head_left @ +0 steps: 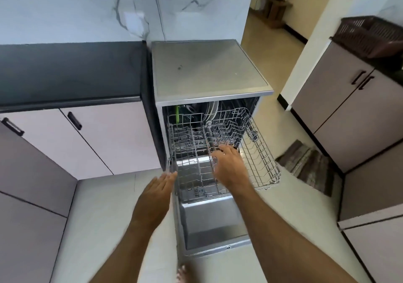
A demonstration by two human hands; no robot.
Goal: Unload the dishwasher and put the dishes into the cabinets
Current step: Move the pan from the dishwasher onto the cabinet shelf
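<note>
well, the dishwasher [209, 71] is standing with its door [212, 224] dropped flat and two wire racks pulled out over it. the right hand [229, 169] is resting on the front part of the upper rack [196, 143], fingers [226, 149] reaching forward over the wires toward the cavity; its grip is looking loosely spread, not wrapping anything i can make out, though the fingertips are partly lost among the wires. the left hand [158, 192] is hovering just beside the rack's left front corner, flat and spread, holding nothing, and blurred.

what matters is where the dishes are sitting: the plates [212, 110] are standing on edge at the very back, under the dishwasher's top, straight ahead of the right hand and well beyond its fingertips. they are facing sideways, so their rims are pointing up and toward the person. a green utensil [177, 113] is standing upright at the back left, more in line with the left hand. the right hand looks nearer to the plates, so i'd guess it reaches deeper.

the lower rack [259, 162] is sticking out to the right, looking bare.
</note>
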